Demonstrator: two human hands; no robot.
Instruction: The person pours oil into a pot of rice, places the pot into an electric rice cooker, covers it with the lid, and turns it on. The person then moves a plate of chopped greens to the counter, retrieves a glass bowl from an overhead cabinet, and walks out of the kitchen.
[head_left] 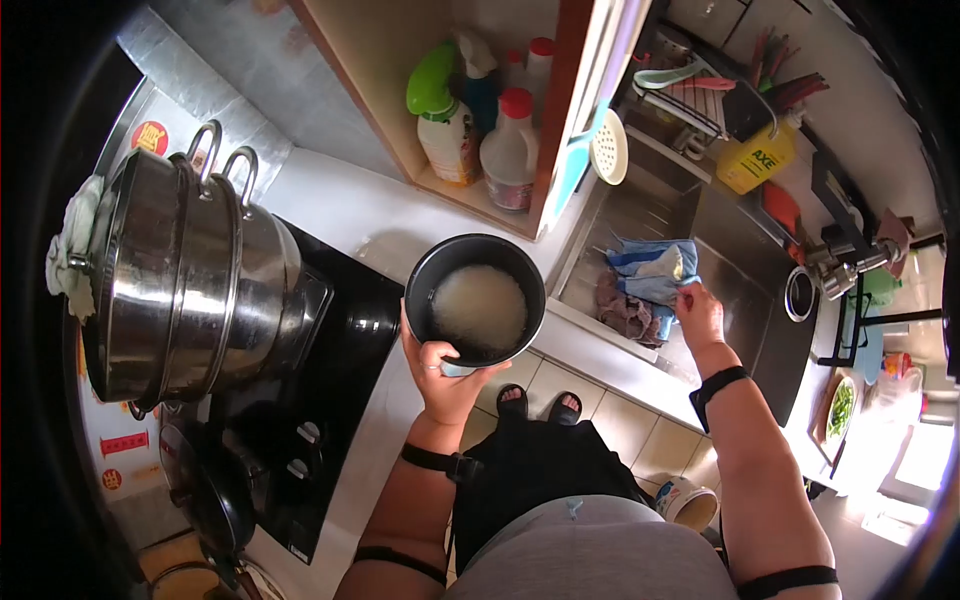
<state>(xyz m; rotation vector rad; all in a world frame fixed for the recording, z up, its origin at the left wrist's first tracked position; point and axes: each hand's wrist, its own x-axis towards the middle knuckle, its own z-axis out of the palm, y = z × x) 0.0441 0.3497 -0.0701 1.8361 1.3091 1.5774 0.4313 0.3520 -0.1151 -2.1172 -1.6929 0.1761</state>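
My left hand (440, 375) is closed round the near side of a dark round pot (421, 300), its thumb at the rim. Inside the pot lies whitish rice (480, 308), with what looks like cloudy water. At the sink's near edge, my right hand (700, 315) pinches the corner of a blue cloth (645, 262). Beside and partly under it is a crumpled brownish cloth (627, 312). Both cloths lie over the divider of the metal sink (735, 235).
A large steel steamer (200, 280) stands on the black stove (350, 325) at left. An open cabinet (400, 130) with bottles juts out above the counter. A yellow bottle (755, 160) and a faucet (840, 270) are behind the sink. A bucket (688, 503) stands on the floor.
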